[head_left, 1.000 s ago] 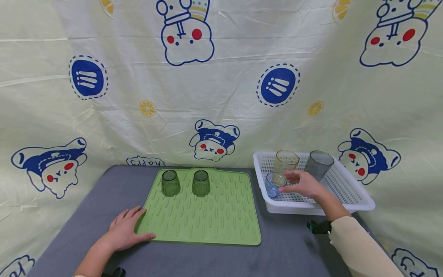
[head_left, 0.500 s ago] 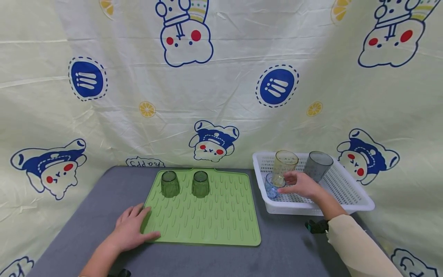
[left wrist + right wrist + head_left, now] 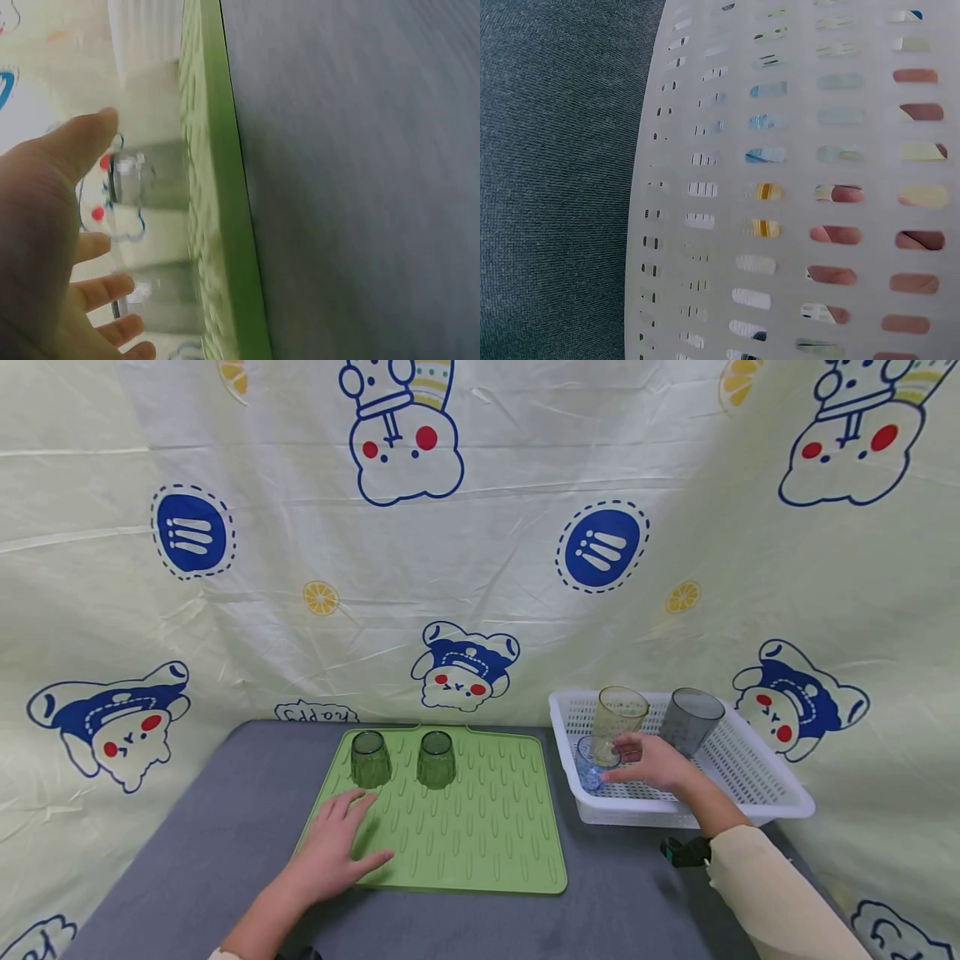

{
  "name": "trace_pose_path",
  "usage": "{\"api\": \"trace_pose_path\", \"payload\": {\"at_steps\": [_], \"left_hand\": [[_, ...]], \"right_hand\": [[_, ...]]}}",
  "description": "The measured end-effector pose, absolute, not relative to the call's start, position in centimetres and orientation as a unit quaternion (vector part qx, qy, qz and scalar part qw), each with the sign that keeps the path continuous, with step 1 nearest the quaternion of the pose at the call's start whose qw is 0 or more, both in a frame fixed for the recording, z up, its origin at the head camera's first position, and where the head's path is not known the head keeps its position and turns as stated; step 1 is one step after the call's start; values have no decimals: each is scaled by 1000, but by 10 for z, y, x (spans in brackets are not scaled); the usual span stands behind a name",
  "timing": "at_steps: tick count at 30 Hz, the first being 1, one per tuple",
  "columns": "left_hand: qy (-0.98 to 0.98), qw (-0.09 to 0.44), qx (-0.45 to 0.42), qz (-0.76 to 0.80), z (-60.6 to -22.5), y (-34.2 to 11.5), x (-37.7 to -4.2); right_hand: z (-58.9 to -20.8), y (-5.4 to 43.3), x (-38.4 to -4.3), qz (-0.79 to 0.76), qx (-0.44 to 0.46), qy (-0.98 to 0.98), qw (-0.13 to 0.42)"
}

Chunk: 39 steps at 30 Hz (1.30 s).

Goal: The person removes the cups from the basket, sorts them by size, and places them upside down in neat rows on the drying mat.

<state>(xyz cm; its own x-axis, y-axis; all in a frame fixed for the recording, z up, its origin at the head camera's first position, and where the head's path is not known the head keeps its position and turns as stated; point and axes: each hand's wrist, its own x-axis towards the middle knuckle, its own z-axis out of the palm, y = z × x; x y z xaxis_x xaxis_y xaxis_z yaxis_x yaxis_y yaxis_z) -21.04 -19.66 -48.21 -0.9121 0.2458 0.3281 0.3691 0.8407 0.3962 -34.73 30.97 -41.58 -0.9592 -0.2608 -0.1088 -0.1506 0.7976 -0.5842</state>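
Observation:
My left hand (image 3: 328, 852) hovers over the left part of a green ribbed drying mat (image 3: 480, 843), fingers spread, holding nothing. Beyond its fingertips two green glasses, a left one (image 3: 371, 762) and a right one (image 3: 436, 762), stand side by side at the mat's back. In the left wrist view both glasses (image 3: 166, 176) show past the thumb. My right hand (image 3: 652, 764) reaches into a white plastic basket (image 3: 637, 814), its thumb at the side of a small blue glass (image 3: 589, 775); whether it grips cannot be told. Through the basket's slots, the right wrist view shows parts of fingers (image 3: 836, 235).
Also in the basket are an amber glass (image 3: 619, 710), behind the blue one, and a grey glass (image 3: 692, 722) leaning at the right. The grey-covered table (image 3: 195, 852) borders a patterned curtain (image 3: 510, 568) at the back.
My left hand has moved right from the mat's left edge to above the mat, near the green glasses. My right hand has barely shifted beside the blue glass.

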Motion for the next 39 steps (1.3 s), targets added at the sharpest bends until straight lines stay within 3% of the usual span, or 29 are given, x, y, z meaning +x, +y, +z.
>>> {"api": "trace_pose_path", "payload": {"at_steps": [17, 39], "left_hand": [[-905, 87, -216, -355, -470, -138, -216], [-888, 69, -228, -394, -471, -111, -249]], "right_hand": [[-421, 309, -354, -288, -105, 945, 115], [-418, 309, -353, -313, -110, 937, 107]]}}
